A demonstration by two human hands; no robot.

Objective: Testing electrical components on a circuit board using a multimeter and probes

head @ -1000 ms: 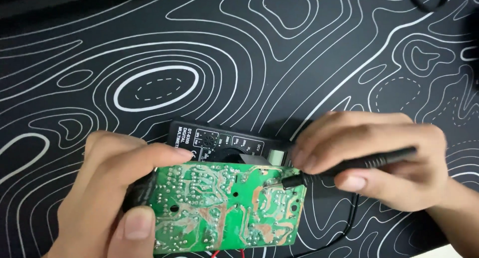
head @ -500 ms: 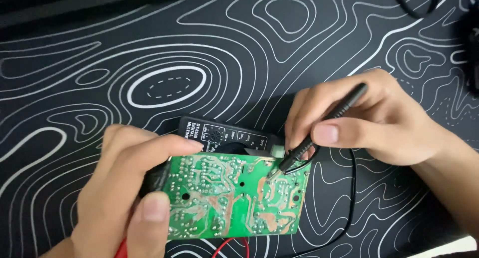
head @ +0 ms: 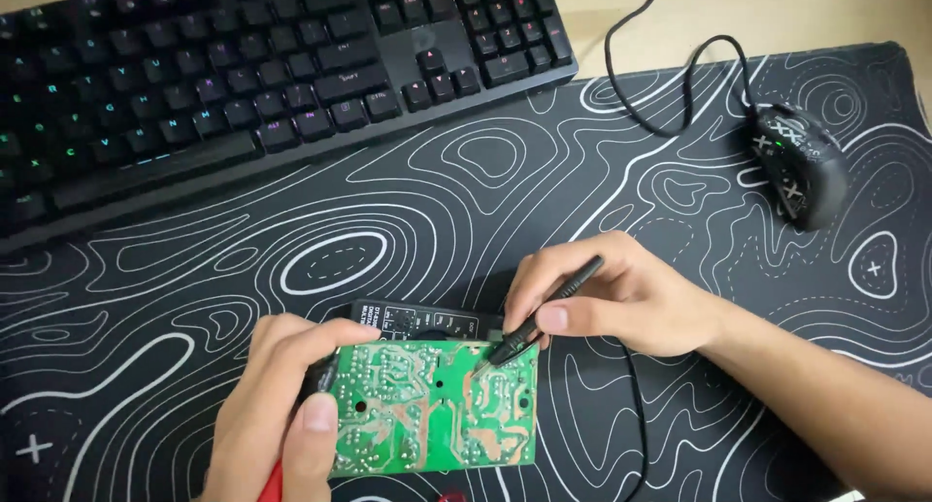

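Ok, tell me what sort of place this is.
Likely a home computer desk used as an electronics bench: a keyboard and mouse sit on a patterned desk mat, where a green circuit board is being probed.

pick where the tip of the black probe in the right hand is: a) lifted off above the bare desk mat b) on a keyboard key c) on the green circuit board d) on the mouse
c: the right hand holds the black probe like a pen, with its tip set down on the upper right part of the green circuit board, which the left hand grips at its left edge.
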